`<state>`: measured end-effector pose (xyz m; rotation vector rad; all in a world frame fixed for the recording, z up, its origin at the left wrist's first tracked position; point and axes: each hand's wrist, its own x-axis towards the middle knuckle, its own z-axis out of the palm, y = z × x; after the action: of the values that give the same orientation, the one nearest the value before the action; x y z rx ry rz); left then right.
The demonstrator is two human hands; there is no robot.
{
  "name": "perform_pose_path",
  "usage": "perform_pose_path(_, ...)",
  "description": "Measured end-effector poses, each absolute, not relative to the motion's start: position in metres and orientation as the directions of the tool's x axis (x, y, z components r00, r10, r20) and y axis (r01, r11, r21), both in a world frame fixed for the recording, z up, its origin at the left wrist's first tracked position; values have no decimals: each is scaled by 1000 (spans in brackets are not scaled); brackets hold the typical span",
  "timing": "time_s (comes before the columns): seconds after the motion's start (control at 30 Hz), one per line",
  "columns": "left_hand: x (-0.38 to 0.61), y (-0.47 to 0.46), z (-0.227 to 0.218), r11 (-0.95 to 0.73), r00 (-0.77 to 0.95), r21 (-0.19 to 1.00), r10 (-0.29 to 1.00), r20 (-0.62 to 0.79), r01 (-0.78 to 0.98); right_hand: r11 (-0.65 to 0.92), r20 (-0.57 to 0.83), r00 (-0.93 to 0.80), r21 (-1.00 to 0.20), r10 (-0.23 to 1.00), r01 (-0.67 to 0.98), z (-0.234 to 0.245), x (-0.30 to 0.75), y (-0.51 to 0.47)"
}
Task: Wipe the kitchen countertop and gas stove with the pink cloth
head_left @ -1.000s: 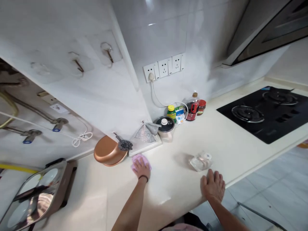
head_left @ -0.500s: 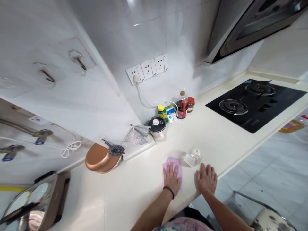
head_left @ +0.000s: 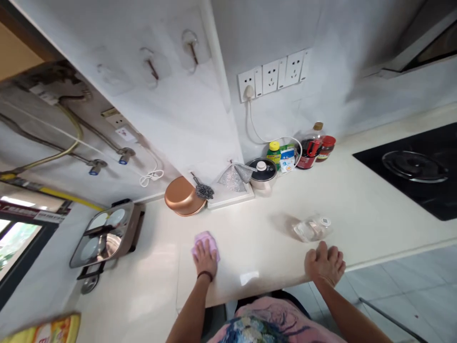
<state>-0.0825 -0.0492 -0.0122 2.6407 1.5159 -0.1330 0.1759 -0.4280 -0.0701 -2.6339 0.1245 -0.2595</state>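
My left hand (head_left: 205, 259) lies flat on a pink cloth (head_left: 207, 238) on the pale countertop (head_left: 246, 233); its fingers are spread and press the cloth down. My right hand (head_left: 325, 263) rests at the counter's front edge, fingers apart, with nothing in it. Just beyond the right hand is a clear, see-through container (head_left: 312, 228) with a white round spot at one end. The hand is close to it; whether they touch I cannot tell.
At the back stand a small lidded pot (head_left: 263, 174), a yellow-capped bottle (head_left: 274, 153), a white-blue packet (head_left: 287, 159) and red-labelled jars. A copper-coloured pan (head_left: 183, 197) leans by the pillar. An electric pan (head_left: 107, 233) sits left, a black hob (head_left: 414, 166) right.
My left hand has slid the pink cloth leftward over the counter, away from the clear container. My right hand stays by the edge. The view has turned left.
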Motion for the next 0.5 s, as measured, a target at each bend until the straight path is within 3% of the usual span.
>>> perform_pose_path(0.1, -141, -30, -11, -330, 331, 27, 938, -99, 944, -867, 155, 981, -498, -120, -27, -66, 175, -428)
perform_pose_path(0.23, -188, -49, -23, -254, 252, -26, 965, -77, 967, -862, 136, 985, -506, -108, -25, -63, 174, -429)
perform_pose_path(0.4, -187, -106, -42, -350, 343, -96, 935, -85, 932, -864, 152, 981, -503, -123, -30, -66, 175, -428)
perform_pose_path(0.5, -159, -137, -46, -498, 486, -46, 860, -154, 866, -867, 153, 980, -498, -126, -34, -70, 175, -428)
